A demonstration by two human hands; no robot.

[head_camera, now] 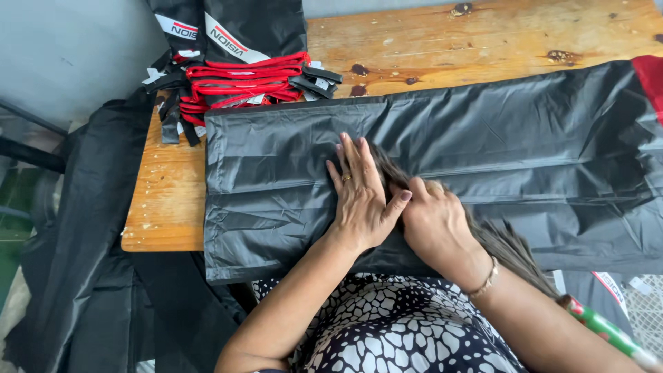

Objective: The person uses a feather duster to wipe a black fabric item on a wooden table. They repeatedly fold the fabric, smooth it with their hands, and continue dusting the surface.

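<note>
A long sheet of black shiny fabric (483,145) lies folded lengthwise across a wooden table (166,200). My left hand (359,197) rests flat on it, palm down and fingers spread, pressing near the fabric's left part. Right beside it my right hand (435,224) is curled with knuckles up, pressing on the fabric's near fold; nothing shows in its grip. A strand of dark hair hangs over the right hand. The fabric's far right end has a red edge (650,79).
A stack of folded black pieces with red straps (242,83) sits at the table's back left corner. More black fabric (83,262) hangs off the table's left side to the floor. A white tagged piece (615,287) shows at lower right.
</note>
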